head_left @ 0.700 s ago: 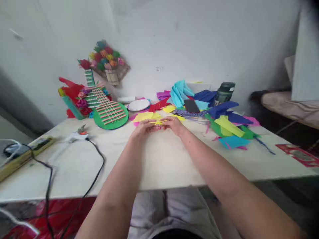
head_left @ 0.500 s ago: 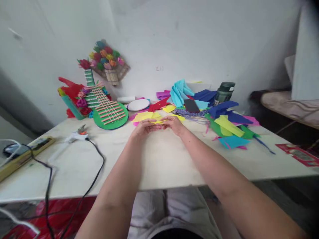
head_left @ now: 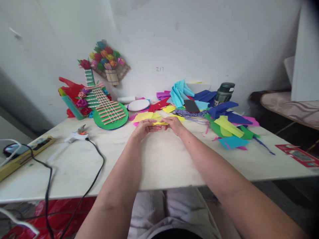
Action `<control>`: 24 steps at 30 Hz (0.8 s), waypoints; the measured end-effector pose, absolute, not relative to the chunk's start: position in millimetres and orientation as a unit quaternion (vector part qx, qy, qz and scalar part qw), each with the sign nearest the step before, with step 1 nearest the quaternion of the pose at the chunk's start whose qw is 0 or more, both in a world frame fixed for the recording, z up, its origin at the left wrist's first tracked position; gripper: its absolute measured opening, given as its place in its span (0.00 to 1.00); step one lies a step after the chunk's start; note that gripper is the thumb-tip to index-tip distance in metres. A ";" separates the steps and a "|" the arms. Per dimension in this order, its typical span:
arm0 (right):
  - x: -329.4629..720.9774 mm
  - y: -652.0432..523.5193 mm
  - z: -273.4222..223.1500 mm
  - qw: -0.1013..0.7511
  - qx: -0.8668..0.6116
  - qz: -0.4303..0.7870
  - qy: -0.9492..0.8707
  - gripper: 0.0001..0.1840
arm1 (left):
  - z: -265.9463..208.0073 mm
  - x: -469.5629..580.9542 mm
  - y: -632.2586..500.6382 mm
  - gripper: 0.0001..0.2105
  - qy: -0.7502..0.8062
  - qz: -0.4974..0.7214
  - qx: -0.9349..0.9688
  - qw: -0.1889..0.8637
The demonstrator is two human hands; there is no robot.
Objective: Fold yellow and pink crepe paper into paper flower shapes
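Both hands meet above the middle of the white table (head_left: 169, 162). My left hand (head_left: 144, 129) is closed, pinching the left end of a small strip of yellow crepe paper (head_left: 158, 123). Fingers of my right hand (head_left: 173, 124) pinch the same strip at its right end, close to the left fingertips. The strip is partly hidden by the fingers. Just behind the hands lie flat yellow paper sheets (head_left: 144, 116), with pink paper showing under their left edge.
A green paper guitar (head_left: 111, 116) leans at the back left, near a glue gun (head_left: 77, 135) with a black cord. A power strip (head_left: 30, 152) lies far left. Coloured paper (head_left: 180, 93), a dark phone (head_left: 191, 106) and a green bottle (head_left: 224, 93) stand along the back and right.
The yellow strip looked pinched thin at its middle between the hands; now the fingers have shifted slightly and it lies flatter. Both arms stay nearly in place.
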State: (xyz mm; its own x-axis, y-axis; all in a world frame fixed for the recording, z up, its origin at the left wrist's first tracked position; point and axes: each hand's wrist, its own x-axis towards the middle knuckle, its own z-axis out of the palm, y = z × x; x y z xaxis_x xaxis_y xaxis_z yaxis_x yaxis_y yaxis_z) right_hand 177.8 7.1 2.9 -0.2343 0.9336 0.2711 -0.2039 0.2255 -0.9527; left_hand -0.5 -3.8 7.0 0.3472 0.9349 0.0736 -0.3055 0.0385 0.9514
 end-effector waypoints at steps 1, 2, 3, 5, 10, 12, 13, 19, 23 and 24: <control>177.4 8.0 2.1 0.528 -0.320 0.531 -0.580 0.16 | 7.1 -0.5 -3.7 0.11 0.317 0.478 0.504 0.646; 177.1 9.0 1.2 0.527 -0.322 0.527 -0.584 0.16 | 7.2 -0.5 -3.6 0.11 0.320 0.478 0.506 0.642; 176.9 9.9 0.3 0.526 -0.323 0.525 -0.586 0.15 | 7.5 -0.5 -3.5 0.11 0.324 0.479 0.507 0.639; 176.8 11.5 -1.2 0.529 -0.328 0.521 -0.584 0.16 | 8.1 -0.5 -3.6 0.12 0.332 0.479 0.508 0.634; 176.6 14.4 -4.3 0.530 -0.344 0.513 -0.582 0.17 | 8.3 -0.6 -2.9 0.13 0.352 0.476 0.509 0.624; 176.4 15.2 -5.3 0.530 -0.350 0.509 -0.582 0.16 | 7.2 -1.3 -1.6 0.13 0.359 0.477 0.510 0.619; 176.4 15.4 -5.6 0.530 -0.352 0.506 -0.582 0.15 | 6.5 -1.9 -0.7 0.13 0.362 0.477 0.511 0.617; 176.6 14.8 -4.9 0.532 -0.365 0.494 -0.583 0.13 | 5.8 -8.8 1.3 0.13 0.383 0.481 0.499 0.611; 177.4 14.7 -4.0 0.530 -0.365 0.497 -0.582 0.14 | 10.7 -10.4 -1.3 0.11 0.397 0.502 0.475 0.604; 177.7 14.9 -4.0 0.528 -0.365 0.498 -0.583 0.14 | 11.4 -9.9 -1.7 0.12 0.410 0.498 0.473 0.600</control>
State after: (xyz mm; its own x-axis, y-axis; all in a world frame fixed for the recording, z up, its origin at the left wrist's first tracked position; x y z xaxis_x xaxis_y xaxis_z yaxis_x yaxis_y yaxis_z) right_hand 177.7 14.9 -4.0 -0.1769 0.9514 0.2522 -0.0995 0.2376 -0.9662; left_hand -9.9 -1.7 11.4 0.1670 0.9857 -0.0211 -0.2102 0.0565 0.9760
